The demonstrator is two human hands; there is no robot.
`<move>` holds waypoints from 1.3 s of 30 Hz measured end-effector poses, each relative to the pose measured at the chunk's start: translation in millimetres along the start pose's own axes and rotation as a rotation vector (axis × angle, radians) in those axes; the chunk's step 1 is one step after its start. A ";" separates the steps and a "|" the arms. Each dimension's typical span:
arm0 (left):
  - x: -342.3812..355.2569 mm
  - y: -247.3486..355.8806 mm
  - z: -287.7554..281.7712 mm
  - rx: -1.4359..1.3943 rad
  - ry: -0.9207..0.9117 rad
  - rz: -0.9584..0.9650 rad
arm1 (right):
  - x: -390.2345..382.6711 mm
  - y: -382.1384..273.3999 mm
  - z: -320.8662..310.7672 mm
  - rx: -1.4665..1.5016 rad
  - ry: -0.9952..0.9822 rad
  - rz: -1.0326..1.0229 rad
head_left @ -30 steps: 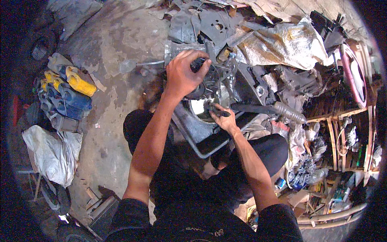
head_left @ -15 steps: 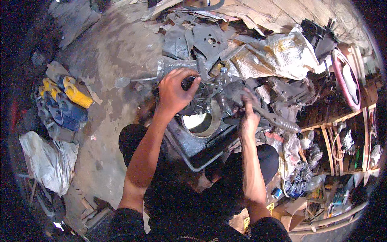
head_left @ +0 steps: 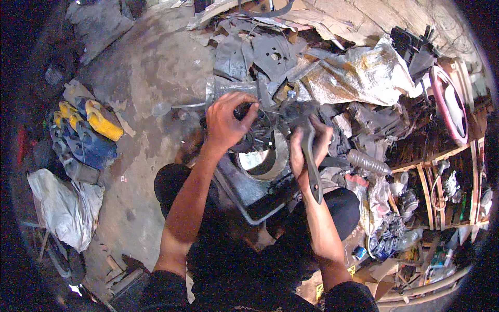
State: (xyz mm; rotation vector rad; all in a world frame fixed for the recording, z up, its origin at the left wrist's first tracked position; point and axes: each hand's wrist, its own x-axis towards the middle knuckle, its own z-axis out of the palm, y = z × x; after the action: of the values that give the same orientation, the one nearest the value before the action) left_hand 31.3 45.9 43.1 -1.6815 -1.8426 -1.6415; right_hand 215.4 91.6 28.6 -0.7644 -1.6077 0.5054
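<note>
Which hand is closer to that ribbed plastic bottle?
Right. The right hand, holding a dark curved-handled tool, is left of the ribbed plastic bottle; the left hand is much farther left.

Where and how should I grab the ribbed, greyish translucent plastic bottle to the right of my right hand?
Probably grip the ribbed bottle around its middle, from above: it lies on its side with its rounded upper side exposed, and the ribs should resist slipping. Your right hand is nearest, but holds a dark, long-handled tool.
</note>
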 end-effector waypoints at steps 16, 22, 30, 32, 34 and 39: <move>-1.9 2.0 5.1 0.023 -0.025 0.002 | -30.5 0.3 -5.8 -0.032 -0.380 0.140; -3.6 -0.7 -1.3 0.028 -0.051 -0.022 | 18.7 -34.3 -9.6 0.170 -0.085 0.247; 0.2 -2.1 5.2 -0.020 0.008 0.014 | -18.7 -6.1 -10.7 0.013 -0.388 0.311; 0.0 -1.5 5.0 -0.030 0.018 0.003 | -6.7 -1.2 -8.2 0.001 -0.201 0.265; -3.4 -3.0 3.0 -0.020 -0.004 -0.023 | 11.3 -14.3 -3.3 0.135 -0.039 0.174; 1.1 -0.6 -1.2 0.011 -0.084 -0.021 | -18.5 -7.3 3.6 0.048 -0.299 0.190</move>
State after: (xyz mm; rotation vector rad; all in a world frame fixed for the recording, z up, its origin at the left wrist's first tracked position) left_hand 29.8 45.8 43.9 -1.7587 -1.9094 -1.5888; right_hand 211.6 73.5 20.3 -0.8391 -1.7988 0.8247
